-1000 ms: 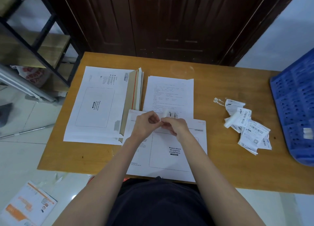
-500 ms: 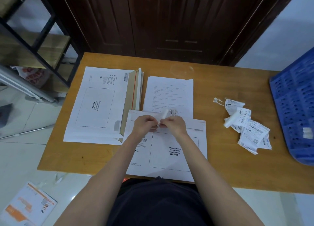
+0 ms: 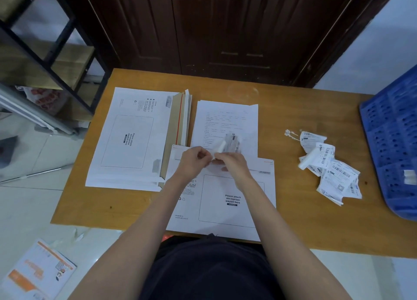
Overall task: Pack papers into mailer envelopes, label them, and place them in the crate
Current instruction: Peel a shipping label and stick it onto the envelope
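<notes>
Both hands meet over the top edge of the mailer envelope [image 3: 225, 200], which lies at the surface's [image 3: 293, 220] near edge. The left hand [image 3: 191, 162] and right hand [image 3: 232, 164] each keep a narrow pinching grip on a curled label [image 3: 228, 142], blurred, perhaps half peeled. At 12 o'clock lie the papers [image 3: 225, 119], at 10 o'clock the envelope stack [image 3: 130, 139], at 3 o'clock loose labels [image 3: 329, 168], then the blue crate [image 3: 392, 132].

Wooden table [image 3: 282, 119], dark wooden door [image 3: 225, 28] behind, black metal shelf [image 3: 56, 51] left, pale tiled floor [image 3: 27, 204]
</notes>
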`<state>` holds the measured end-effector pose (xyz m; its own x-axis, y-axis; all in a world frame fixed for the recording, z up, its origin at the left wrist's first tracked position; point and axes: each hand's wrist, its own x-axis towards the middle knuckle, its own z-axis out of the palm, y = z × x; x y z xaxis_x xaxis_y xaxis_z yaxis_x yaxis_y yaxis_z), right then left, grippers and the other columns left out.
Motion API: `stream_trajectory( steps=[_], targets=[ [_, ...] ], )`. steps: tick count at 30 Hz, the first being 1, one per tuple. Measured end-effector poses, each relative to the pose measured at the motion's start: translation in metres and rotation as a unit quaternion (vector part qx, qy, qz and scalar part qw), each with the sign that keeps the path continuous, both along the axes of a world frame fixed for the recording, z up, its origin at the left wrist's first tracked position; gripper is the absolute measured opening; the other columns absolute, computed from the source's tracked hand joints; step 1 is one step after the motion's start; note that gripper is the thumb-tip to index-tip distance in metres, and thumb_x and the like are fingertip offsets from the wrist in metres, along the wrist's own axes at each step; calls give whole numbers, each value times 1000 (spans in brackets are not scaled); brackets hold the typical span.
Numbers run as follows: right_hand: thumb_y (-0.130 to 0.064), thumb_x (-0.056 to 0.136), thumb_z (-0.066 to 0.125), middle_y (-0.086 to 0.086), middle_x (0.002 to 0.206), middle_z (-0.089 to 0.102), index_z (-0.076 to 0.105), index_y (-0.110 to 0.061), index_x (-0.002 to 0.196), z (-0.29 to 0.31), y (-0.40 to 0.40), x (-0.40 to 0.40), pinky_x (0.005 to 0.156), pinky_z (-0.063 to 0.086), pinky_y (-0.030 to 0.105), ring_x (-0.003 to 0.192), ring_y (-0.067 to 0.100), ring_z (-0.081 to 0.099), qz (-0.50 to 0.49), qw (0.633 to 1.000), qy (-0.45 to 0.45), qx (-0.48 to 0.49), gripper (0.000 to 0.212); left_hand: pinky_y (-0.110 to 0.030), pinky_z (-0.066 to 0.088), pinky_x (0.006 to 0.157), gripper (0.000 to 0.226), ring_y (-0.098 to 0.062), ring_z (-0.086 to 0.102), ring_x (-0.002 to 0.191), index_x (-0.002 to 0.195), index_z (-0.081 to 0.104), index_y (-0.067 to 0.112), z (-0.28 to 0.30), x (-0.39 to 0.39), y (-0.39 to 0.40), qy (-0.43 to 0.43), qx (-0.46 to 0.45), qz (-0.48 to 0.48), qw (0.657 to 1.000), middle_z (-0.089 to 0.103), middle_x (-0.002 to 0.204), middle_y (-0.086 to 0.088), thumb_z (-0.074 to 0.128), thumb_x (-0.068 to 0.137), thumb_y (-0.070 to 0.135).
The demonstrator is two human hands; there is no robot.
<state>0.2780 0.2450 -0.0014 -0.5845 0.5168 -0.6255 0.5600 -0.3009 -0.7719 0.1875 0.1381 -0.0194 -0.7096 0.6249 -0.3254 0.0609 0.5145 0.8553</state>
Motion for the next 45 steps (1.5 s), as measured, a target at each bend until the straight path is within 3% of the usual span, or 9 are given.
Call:
stream_trajectory(
  steps=[5, 10, 15, 18, 22, 26, 29, 37, 45],
  targets=[
    [-19, 75, 75, 3, 91, 73, 74, -10, 89, 4, 2, 0, 73, 45, 22, 93, 12, 66, -12, 1000, 22, 8, 16, -24, 50, 68, 2, -11, 58, 63, 85, 62, 7, 3, -1, 5, 4, 7, 13, 1000, 64, 68, 0, 63, 87, 5],
    [-22, 69, 83, -6, 93, 68, 71, -19, 77, 0, -2, -2, 76, 42, 16, 92, 11, 61, -4, 997, 31, 74, 15, -12, 46, 59, 2, -7, 57, 59, 88, 64, 4, 0, 1, 4, 24, -10, 21, 999, 62, 67, 0, 62, 87, 3],
    [-23, 68, 84, -7, 105, 54, 70, -11, 99, -3, -2, -2, 87, 41, 23, 104, 12, 54, 37, 996, 7, 82, 36, -11, 49, 57, 8, -11, 58, 57, 83, 67, 4, 0, 2, 0, 6, -9, 58, 998, 64, 67, -3, 64, 83, -3],
    [-23, 75, 79, -1, 110, 61, 69, -10, 107, -2, -3, 0, 79, 41, 18, 96, 8, 58, 37, 999, 15, 28, 36, -15, 49, 61, 9, -10, 58, 59, 80, 67, 8, -1, 3, -1, 18, -7, 52, 998, 64, 66, 1, 65, 83, 0],
    [-18, 83, 69, 2, 93, 72, 69, -11, 97, 0, -2, 1, 67, 43, 22, 78, 7, 68, -4, 1000, 16, -15, 15, -10, 45, 61, 4, -1, 58, 62, 83, 67, 9, 0, 5, 2, 37, 9, 31, 999, 63, 69, 7, 69, 83, 6],
    [-14, 82, 69, 6, 84, 71, 68, -18, 72, -7, -3, -2, 70, 48, 23, 88, 19, 69, -18, 999, -3, 48, 10, -6, 46, 62, 6, -1, 58, 65, 82, 66, 8, 0, 7, 3, 47, 20, 21, 998, 63, 72, 5, 71, 81, 4],
    [-16, 85, 65, 4, 82, 69, 62, -21, 66, -11, -6, -6, 81, 50, 31, 89, 21, 66, 35, 989, -29, 140, 20, -6, 46, 62, 10, -1, 58, 65, 80, 65, 10, 0, 7, 4, 35, 9, 24, 999, 63, 71, 5, 71, 79, 2],
    [-24, 92, 55, -2, 88, 60, 59, -17, 85, -18, -6, -5, 69, 42, 30, 83, 19, 56, 173, 943, -115, 259, 11, -18, 48, 66, 14, -13, 58, 69, 77, 61, 11, -4, 3, 0, 58, -41, -39, 997, 61, 72, 3, 65, 80, -2],
    [-13, 89, 54, 2, 83, 55, 55, -12, 80, -14, -5, -5, 66, 42, 30, 78, 23, 53, 199, 946, -126, 224, 10, -17, 43, 63, 14, -15, 53, 70, 81, 57, 10, -9, 4, -2, 94, -66, -76, 990, 59, 75, 0, 55, 83, -4]
  ],
)
